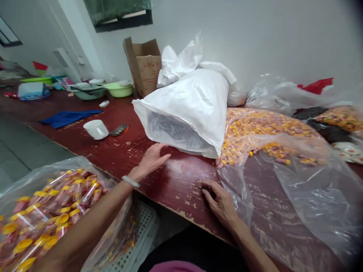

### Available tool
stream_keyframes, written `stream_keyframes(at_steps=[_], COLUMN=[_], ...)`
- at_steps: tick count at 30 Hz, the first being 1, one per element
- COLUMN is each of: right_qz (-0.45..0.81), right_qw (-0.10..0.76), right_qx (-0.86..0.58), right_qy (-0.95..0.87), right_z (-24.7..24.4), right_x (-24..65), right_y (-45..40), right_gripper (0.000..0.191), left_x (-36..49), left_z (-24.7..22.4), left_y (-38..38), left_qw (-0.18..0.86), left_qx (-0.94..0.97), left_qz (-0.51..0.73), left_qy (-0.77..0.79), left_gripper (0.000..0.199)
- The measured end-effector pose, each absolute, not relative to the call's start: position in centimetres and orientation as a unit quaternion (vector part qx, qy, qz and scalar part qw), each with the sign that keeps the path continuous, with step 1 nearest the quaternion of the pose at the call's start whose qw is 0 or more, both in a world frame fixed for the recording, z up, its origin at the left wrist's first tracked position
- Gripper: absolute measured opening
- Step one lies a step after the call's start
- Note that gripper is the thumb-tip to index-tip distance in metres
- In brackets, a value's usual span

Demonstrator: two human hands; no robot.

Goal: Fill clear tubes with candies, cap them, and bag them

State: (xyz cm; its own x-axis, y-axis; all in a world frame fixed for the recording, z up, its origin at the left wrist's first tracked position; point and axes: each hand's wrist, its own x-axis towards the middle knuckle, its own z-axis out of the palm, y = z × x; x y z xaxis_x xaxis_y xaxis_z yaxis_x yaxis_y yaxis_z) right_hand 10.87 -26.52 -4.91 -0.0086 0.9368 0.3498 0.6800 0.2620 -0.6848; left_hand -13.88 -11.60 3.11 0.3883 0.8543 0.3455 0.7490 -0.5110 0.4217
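Note:
My left hand [153, 160] reaches over the table just before the mouth of a white sack [195, 102], fingers stretched and apart, with nothing in them. Many small clear plastic tubes [172, 130] show inside the sack, which lies on its side with its opening towards me. My right hand [219, 200] rests on the tabletop near the front edge, loosely curved, thumb apart from the fingers and nothing visible in it. To its right, a clear plastic bag [306, 196] lies spread out, with a heap of small yellow-capped pieces [263, 124] towards its far side.
At lower left, a clear bag holds many yellow-capped tubes [62, 204] beside a white perforated basket [138, 234]. On the dark red table [181, 181] are a white mug [96, 129], a blue cloth [70, 118], green basins [120, 90] and a cardboard box [149, 71].

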Motion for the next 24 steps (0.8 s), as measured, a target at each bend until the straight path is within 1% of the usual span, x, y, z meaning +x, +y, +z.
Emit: stream_keyframes(at_steps=[2, 4, 8, 10, 12, 15, 18, 20, 22, 24], right_qz=[0.174, 0.178, 0.176, 0.184, 0.192, 0.201, 0.21, 0.212, 0.209, 0.204], right_qw=[0.399, 0.407, 0.427, 0.434, 0.44, 0.44, 0.44, 0.444, 0.446, 0.445], right_qx=[-0.586, -0.589, -0.596, -0.592, -0.588, -0.588, -0.589, -0.589, -0.59, -0.591], right_qy=[-0.683, -0.675, -0.657, -0.654, -0.652, -0.649, -0.645, -0.642, -0.64, -0.641], right_z=[-4.8, -4.7, -4.5, -4.5, -4.4, -4.2, -4.1, -4.1, -4.2, -4.3], right_x=[11.0, 11.0, 11.1, 11.1, 11.0, 11.0, 11.0, 11.0, 11.0, 11.0], right_y=[-26.5, -26.7, -26.7, -26.6, -26.5, -26.5, -26.6, -26.6, -26.6, -26.6], right_gripper=[0.019, 0.018, 0.017, 0.018, 0.019, 0.018, 0.018, 0.018, 0.018, 0.018], left_x=[-8.2, -3.6, 1.0, 1.2, 0.7, -0.4, -1.1, -1.4, -1.8, -2.3], left_z=[2.2, 1.4, -0.2, -1.0, -1.8, -2.4, -2.5, -2.4, -2.3, -2.2], left_y=[-8.9, -6.7, -4.0, -3.4, -3.2, -3.8, -5.2, -6.5, -7.5, -8.0], left_qw=[0.082, 0.06, 0.029, 0.031, 0.039, 0.038, 0.002, -0.023, -0.028, 0.013], left_qx=[0.838, 0.817, 0.788, 0.786, 0.79, 0.818, 0.843, 0.854, 0.858, 0.846], left_qz=[0.251, 0.23, 0.219, 0.206, 0.184, 0.162, 0.139, 0.123, 0.116, 0.128], left_qy=[0.477, 0.526, 0.575, 0.582, 0.584, 0.551, 0.52, 0.505, 0.5, 0.517], left_gripper=[0.034, 0.034, 0.051, 0.059, 0.062, 0.053, 0.039, 0.033, 0.032, 0.035])
